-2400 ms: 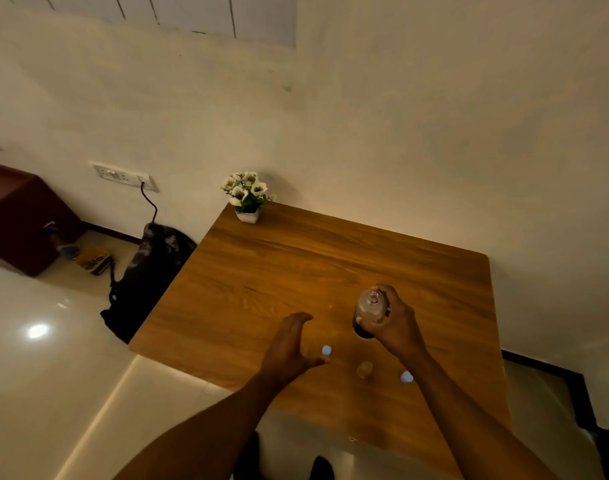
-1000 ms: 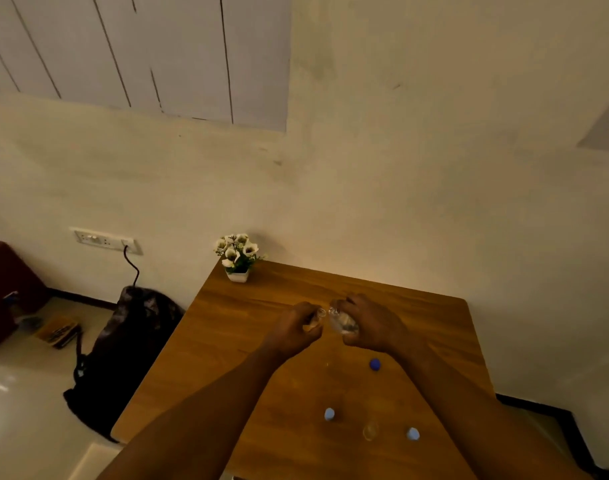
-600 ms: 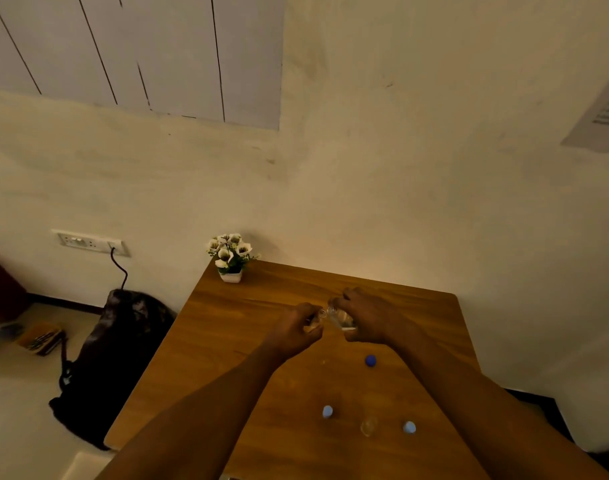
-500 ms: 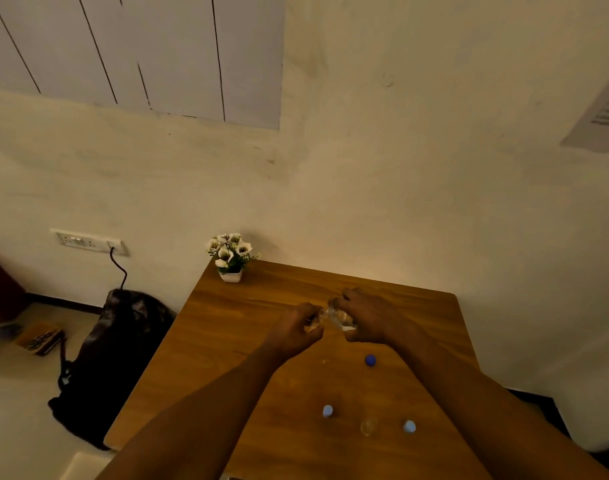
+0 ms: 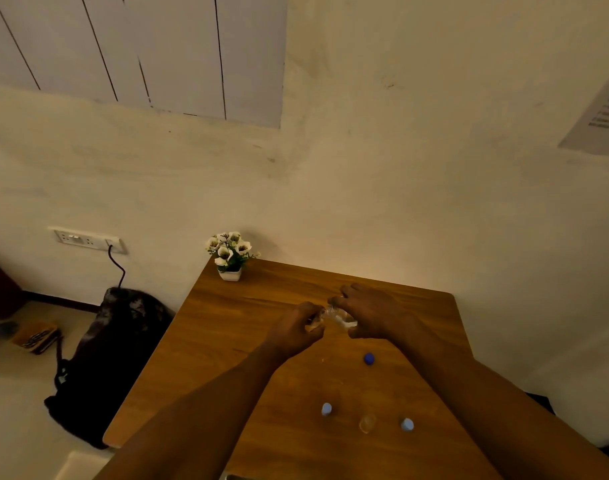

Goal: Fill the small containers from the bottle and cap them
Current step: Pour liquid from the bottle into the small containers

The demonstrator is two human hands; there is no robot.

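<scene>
Both hands meet above the middle of the wooden table (image 5: 247,341). My right hand (image 5: 369,315) grips a clear bottle (image 5: 341,318) tilted left, its mouth against a small clear container (image 5: 315,323) pinched in my left hand (image 5: 296,327). A dark blue bottle cap (image 5: 369,358) lies on the table just in front of my right hand. Nearer to me stand an open small container (image 5: 367,423) and two pale blue caps, one to its left (image 5: 326,409) and one to its right (image 5: 407,424). Whether liquid is flowing cannot be made out.
A small white pot of flowers (image 5: 230,256) stands at the table's far left corner against the wall. A dark bag (image 5: 102,358) sits on the floor left of the table, below a wall socket (image 5: 86,239) with a cable.
My right hand lifted the bottle from the table and my left hand picked up a small container; both rose and met. Over the last second they have stayed nearly still.
</scene>
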